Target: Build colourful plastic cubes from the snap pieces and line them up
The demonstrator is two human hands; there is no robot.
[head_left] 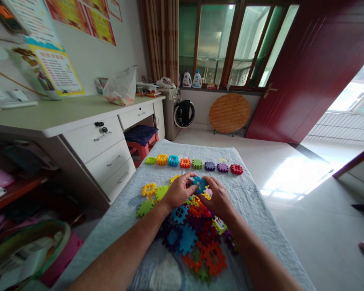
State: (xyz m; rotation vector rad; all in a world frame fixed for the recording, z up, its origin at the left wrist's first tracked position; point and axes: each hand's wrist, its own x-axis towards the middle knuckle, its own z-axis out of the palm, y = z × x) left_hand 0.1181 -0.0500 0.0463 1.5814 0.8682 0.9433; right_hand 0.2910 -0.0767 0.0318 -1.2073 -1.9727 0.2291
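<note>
A blue toothed plastic building tile is held up between both hands, above the loose pile. My left hand pinches its left edge with thumb and fingers. On the opposite edge, my right hand grips the same tile. Beneath them lies a heap of toothed tiles in several colours, among them a blue tile, an orange window tile and a green tile. Beyond the hands runs a row of small stacks, from a yellow one and a blue one to a red one.
A pale blue cloth covers the table. To the left stand a white desk with drawers and a stool. Farther back are a washing machine and a round wooden tabletop. A pink basket sits low at left.
</note>
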